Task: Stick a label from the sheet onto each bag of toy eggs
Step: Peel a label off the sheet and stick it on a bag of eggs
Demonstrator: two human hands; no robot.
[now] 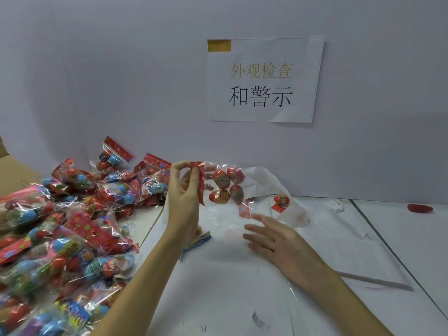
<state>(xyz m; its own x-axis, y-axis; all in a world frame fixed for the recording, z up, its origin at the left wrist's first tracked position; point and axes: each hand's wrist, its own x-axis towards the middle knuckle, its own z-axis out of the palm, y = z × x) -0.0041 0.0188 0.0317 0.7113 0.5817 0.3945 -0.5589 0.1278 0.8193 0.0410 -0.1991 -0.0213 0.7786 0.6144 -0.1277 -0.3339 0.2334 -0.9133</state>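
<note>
The left hand (184, 190) is raised above the table (400, 238) and pinches the red header strip of one clear bag of toy eggs (224, 184) between thumb and fingertips. The bag hangs sideways in the air, to the right of this hand, and several red eggs are seen through the plastic. How many eggs it contains is hard to count, because the film shines and folds over them. A small red tag at the lower edge of the bag is blurred.

The right hand (271, 238) is below the bag, with fingers straight and spread, and it holds nothing. I cannot tell if it touches the white sheet (230, 287) under it or floats just above it. The print on this sheet is too faint to read, and its lower part is cut off by the frame edge.

To the left of the held bag lies a big pile of bags (72, 226), with red, blue and green eggs; the pile goes out of view at the left and bottom. A blue strip (197, 241) is partly hidden behind the left wrist. To the right of the held bag, a single egg (281, 200) lies near crumpled plastic. Above the bag a paper sign (264, 80) is fixed on the wall.
</note>
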